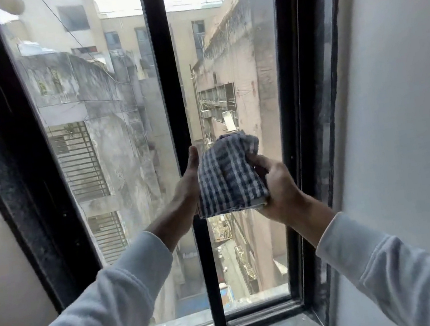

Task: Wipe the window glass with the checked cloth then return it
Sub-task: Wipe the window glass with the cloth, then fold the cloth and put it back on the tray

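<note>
Here, checked cloth (231,175) before window glass (223,51), right hand (278,187) fingers gripping it, left hand (187,182) flat-open beside it

Folded blue-and-white checked cloth (231,177) held before the window glass (235,77).

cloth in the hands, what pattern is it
Dark blue and white checks on the cloth, seen best in the head view.

Head view, close before window (101,151)
</note>
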The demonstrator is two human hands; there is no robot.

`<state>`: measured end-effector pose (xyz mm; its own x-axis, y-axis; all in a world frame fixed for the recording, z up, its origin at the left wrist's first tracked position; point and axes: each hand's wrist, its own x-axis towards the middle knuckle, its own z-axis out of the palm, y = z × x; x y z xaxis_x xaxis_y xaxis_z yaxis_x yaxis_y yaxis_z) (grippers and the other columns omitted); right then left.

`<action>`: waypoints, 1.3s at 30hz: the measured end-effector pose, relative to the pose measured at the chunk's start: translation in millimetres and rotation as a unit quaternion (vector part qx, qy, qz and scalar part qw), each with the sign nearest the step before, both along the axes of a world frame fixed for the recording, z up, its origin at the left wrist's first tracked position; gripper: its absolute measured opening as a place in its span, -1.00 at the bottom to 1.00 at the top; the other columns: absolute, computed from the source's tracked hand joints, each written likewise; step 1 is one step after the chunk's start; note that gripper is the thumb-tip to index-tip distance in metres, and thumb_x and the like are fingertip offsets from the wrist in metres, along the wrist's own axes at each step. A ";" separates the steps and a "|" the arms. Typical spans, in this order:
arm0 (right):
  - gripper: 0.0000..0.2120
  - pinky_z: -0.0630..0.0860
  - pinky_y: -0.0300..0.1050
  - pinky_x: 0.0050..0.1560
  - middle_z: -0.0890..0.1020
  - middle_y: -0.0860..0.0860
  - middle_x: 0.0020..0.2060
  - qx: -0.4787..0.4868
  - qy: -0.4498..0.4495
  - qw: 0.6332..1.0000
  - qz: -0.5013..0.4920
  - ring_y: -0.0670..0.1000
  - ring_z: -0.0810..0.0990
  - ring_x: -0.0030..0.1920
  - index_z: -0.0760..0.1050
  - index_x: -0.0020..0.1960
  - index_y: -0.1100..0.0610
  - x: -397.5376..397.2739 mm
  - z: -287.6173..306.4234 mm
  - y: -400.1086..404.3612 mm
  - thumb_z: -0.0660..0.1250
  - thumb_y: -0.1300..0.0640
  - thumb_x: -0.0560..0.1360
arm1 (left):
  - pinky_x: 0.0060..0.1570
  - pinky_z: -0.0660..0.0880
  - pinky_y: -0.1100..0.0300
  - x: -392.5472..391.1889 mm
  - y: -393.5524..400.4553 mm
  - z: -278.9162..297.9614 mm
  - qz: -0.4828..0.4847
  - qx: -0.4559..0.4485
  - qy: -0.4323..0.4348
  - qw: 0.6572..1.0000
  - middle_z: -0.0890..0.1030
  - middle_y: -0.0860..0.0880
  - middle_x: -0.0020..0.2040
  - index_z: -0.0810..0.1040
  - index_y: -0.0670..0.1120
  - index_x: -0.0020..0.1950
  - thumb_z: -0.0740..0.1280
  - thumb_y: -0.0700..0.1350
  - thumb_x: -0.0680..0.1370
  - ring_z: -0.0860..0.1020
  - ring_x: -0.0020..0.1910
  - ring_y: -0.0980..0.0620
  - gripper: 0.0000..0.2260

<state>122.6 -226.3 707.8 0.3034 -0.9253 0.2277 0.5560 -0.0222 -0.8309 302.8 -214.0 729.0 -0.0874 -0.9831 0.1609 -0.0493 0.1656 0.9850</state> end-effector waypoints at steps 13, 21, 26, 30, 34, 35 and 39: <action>-0.77 0.72 -0.10 -0.23 0.76 -0.01 -0.10 0.029 0.110 0.950 -0.291 -0.04 0.71 -0.21 0.66 0.32 0.15 -92.9 -94.3 74.1 0.40 0.28 0.68 | -0.22 0.68 0.22 -73.4 28.8 -94.1 0.068 -0.118 -0.008 0.991 0.75 -0.01 -0.07 0.70 -0.21 0.18 0.35 0.05 0.73 0.73 -0.19 0.18 -0.68; -0.75 0.68 -0.17 -0.31 0.76 -0.09 -0.15 0.203 0.173 0.877 -0.400 -0.11 0.71 -0.28 0.59 0.24 0.05 -145.8 -249.4 182.8 0.41 0.34 0.67 | -0.11 0.71 0.04 -132.5 67.4 -267.4 -0.069 0.065 -0.044 0.995 0.81 -0.05 -0.11 0.73 -0.12 -0.02 0.50 0.15 0.62 0.76 -0.14 0.03 -0.68; -0.65 0.71 -0.26 -0.02 0.75 0.11 0.13 0.323 0.214 0.805 -0.449 -0.03 0.74 0.00 0.53 0.43 0.26 -186.0 -407.4 280.3 0.42 0.36 0.66 | -0.30 0.65 0.25 -177.0 137.1 -428.3 -0.205 0.230 -0.106 0.945 0.82 0.02 -0.14 0.74 -0.10 -0.02 0.48 0.10 0.64 0.77 -0.21 0.12 -0.73; -0.66 0.61 -0.06 0.17 0.68 0.19 0.33 0.410 0.235 0.767 -0.434 0.06 0.69 0.13 0.50 0.42 0.23 -218.3 -529.0 334.1 0.39 0.38 0.67 | -0.32 0.59 0.24 -220.0 184.9 -551.8 -0.267 0.355 -0.142 0.884 0.71 -0.02 -0.15 0.68 -0.09 0.00 0.44 -0.15 0.67 0.65 -0.37 0.14 -0.94; -0.45 0.53 -0.04 0.25 0.63 0.18 0.38 0.458 0.325 0.732 -0.386 0.08 0.62 0.23 0.41 0.55 0.22 -243.4 -641.3 356.7 0.36 0.48 0.61 | 0.02 0.66 0.07 -259.9 208.4 -661.2 -0.310 0.327 -0.219 0.865 0.78 -0.11 0.02 0.72 -0.14 0.16 0.45 -0.17 0.66 0.70 -0.07 -0.04 -0.89; -0.42 0.55 -0.03 0.27 0.64 0.18 0.37 0.466 0.329 0.724 -0.386 0.12 0.63 0.28 0.41 0.57 0.19 -247.8 -662.9 356.8 0.35 0.49 0.60 | 0.06 0.69 0.03 -267.6 210.1 -681.3 -0.312 0.310 -0.242 0.865 0.78 -0.09 0.01 0.72 -0.15 0.20 0.45 -0.16 0.66 0.70 -0.05 -0.04 -0.85; -0.35 0.48 -0.06 0.47 0.57 0.13 0.53 0.497 0.337 0.688 -0.407 0.18 0.56 0.51 0.33 0.69 0.10 -260.7 -742.6 348.7 0.31 0.42 0.65 | 0.16 0.60 0.08 -295.4 209.7 -762.1 -0.321 0.238 -0.315 0.861 0.77 -0.06 0.15 0.68 -0.07 0.36 0.42 -0.05 0.67 0.71 0.14 -0.11 -0.72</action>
<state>-138.1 122.4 -34.7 -0.6806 -0.4478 -0.5799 0.1768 0.6677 -0.7231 7.4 -4.3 -33.1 -0.5594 -0.6421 -0.5243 -0.6476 -0.0563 0.7599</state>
